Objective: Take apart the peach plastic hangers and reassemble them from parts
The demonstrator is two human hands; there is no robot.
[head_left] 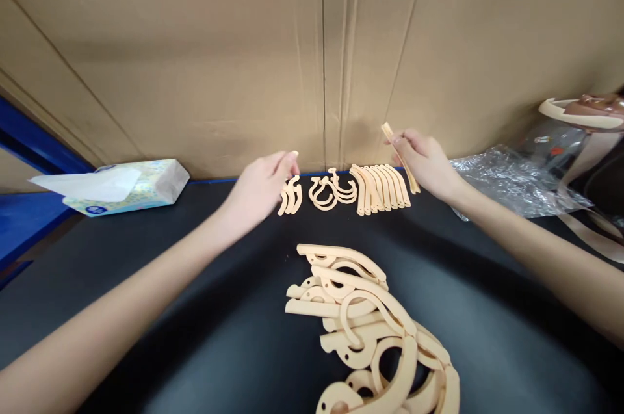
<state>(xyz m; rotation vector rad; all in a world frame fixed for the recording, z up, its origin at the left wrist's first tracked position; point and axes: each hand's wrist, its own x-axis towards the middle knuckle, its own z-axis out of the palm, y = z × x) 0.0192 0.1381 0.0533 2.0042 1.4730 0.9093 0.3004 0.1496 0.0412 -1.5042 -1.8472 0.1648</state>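
At the back of the black table, my left hand (pixel 266 183) is closed in a pinch. A small beige tip shows above its fingers, and the rest of that hanger piece is hidden. Just below it lie several short curved hanger arms (pixel 292 196). My right hand (pixel 423 157) grips one beige hanger arm (pixel 402 160), tilted, above the right end of the row. Beside it, several longer hanger arms (pixel 380 190) lie side by side. Loose hanger hooks (pixel 324 192) sit between the two groups. Nearer to me is a heap of folded beige hangers (pixel 370 323).
A tissue pack (pixel 156 183) with a sheet sticking out lies at the left. Crumpled clear plastic bags (pixel 517 180) and a brown-and-cream bag (pixel 585 112) are at the right. A cardboard wall (pixel 219 63) rises directly behind the table.
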